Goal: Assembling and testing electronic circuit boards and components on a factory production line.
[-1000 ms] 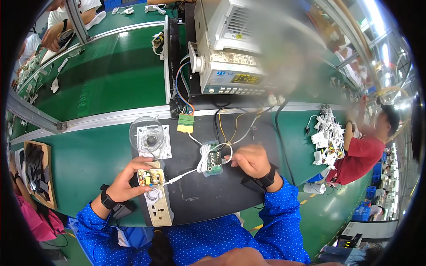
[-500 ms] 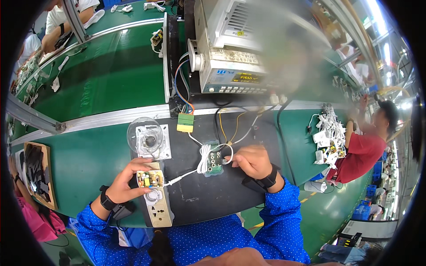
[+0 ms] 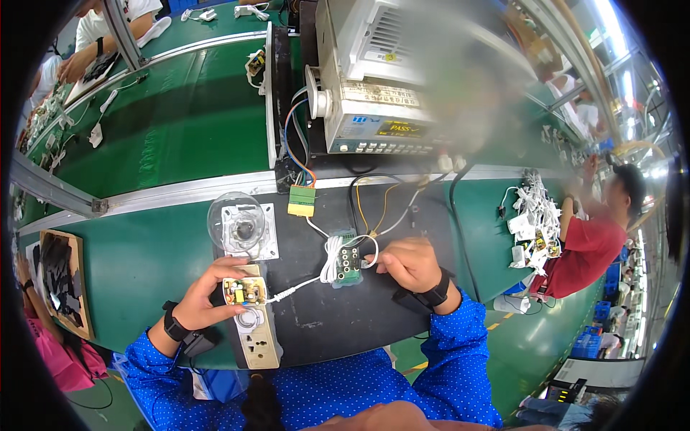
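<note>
My left hand (image 3: 205,298) grips an open power adapter (image 3: 244,292), its circuit board facing up, over a cream power strip (image 3: 257,348). From the adapter a white cable (image 3: 286,293) runs right to a coiled bundle (image 3: 331,260). The bundle lies against the left side of a small green circuit board (image 3: 350,264) with round sockets. At the board's right edge my right hand (image 3: 411,267) is closed, thumb and forefinger pinched on the cable's small plug (image 3: 367,263). Whether the plug is fully seated in the board cannot be made out.
A clear dome (image 3: 237,224) on a white base stands behind the power strip. A green-yellow terminal block (image 3: 302,200) joins wires to a bench tester (image 3: 377,118). White adapters (image 3: 535,223) are piled at right, near a person in red (image 3: 586,248). A framed tray (image 3: 63,280) lies left.
Both my hands and the adapter stay in nearly the same place. At the far left, a white adapter on the green belt has shifted slightly right, and another person's arm has moved.
</note>
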`<state>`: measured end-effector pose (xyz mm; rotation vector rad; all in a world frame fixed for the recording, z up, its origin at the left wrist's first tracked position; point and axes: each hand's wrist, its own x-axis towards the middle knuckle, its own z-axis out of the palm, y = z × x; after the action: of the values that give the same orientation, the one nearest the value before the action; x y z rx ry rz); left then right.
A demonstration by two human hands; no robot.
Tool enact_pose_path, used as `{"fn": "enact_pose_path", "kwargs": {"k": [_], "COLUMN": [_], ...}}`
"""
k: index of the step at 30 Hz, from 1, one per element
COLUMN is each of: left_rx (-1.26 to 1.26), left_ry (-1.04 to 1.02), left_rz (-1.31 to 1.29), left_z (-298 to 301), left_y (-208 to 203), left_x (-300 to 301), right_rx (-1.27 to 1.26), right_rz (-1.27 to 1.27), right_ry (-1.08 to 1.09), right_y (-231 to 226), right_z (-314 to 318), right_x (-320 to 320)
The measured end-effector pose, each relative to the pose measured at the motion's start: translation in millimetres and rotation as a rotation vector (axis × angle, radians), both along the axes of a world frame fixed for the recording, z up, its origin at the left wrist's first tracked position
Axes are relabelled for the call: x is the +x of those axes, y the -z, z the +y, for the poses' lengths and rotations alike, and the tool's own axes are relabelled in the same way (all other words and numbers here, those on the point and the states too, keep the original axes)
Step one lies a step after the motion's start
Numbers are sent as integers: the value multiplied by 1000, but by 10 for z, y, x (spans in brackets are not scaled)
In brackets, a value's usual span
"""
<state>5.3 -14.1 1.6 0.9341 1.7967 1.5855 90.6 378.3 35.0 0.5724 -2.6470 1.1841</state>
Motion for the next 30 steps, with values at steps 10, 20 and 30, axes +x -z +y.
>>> {"fn": "enact_pose_path", "kwargs": {"k": [10,20,30], "left_rx": [-77,167,268], "left_ry": [25,-250,-197], "left_rz": [188,-53,235], "left_z": [38,69,674], "left_y": [-111,-174,-917], "left_x": [1,145,589], "right_rx": [-59,-480,-572], "right_rz": [-410,-232,-589], "right_ry": [-17,322,-261], "right_y": [-101,3,-479], "right_z": [-238,-159,-836], "right_x": [-7,17,494]}}
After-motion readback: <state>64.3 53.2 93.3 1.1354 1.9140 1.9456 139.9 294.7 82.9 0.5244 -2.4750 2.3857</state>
